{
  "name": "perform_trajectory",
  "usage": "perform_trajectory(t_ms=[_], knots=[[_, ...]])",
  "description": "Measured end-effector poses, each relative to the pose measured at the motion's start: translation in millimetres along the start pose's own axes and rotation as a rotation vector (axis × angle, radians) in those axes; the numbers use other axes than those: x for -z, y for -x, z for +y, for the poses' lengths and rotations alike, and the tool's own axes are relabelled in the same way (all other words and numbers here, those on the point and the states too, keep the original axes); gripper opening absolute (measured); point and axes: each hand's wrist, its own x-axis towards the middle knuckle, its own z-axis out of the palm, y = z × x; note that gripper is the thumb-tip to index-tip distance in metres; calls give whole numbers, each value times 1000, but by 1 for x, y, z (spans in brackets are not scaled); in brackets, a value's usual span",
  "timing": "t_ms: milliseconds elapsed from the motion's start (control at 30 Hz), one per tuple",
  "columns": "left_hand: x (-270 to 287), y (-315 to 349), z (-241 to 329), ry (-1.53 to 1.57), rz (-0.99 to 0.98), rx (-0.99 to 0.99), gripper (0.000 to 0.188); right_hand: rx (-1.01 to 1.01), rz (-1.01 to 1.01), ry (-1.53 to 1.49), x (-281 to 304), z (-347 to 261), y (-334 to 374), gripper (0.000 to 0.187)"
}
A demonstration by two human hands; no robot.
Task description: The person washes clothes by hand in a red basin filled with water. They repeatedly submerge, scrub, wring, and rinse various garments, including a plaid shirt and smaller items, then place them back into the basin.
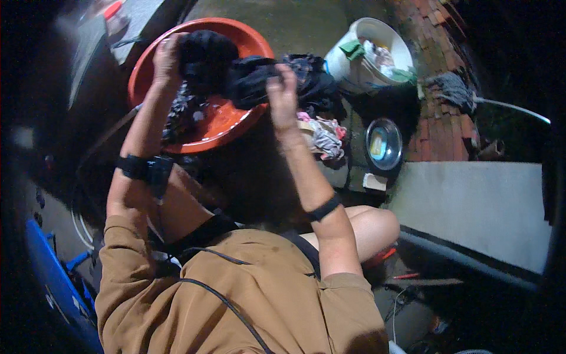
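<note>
Dark cloth is bunched over the orange basin, long axis roughly left-right, running toward the basin's right rim. Left hand: fingers curled onto the cloth's left end, holding it. Right hand: nearer the right rim, fingers half bent against the cloth; blurred, can't tell if gripping. Patterned wet-looking cloth sits in the basin, lower left. Outside right rim: pink-and-white laundry, then white bucket.
</note>
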Motion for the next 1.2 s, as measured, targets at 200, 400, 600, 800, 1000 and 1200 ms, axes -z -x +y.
perform_trajectory(t_ms=[200, 400, 600, 800, 1000, 1200], knots=[[24, -31, -3, 313, 36, 154, 29, 127, -231, 640, 29, 58, 38, 45], [37, -41, -31, 173, -168, 18, 60, -464, 68, 1593, 184, 77, 60, 86], [-8, -1, -69, -852, -367, 318, 87, -281, 203, 1207, 199, 113, 72, 43], [-67, 48, -94, -557, -693, 443, 46, -103, -25, 767, 169, 29, 15, 27], [-94, 79, -86, -627, -713, 693, 46, -152, -151, 464, 162, -47, -11, 49], [-103, 111, -116, -439, -636, 895, 36, -378, 71, 410, 150, 9, 25, 21]])
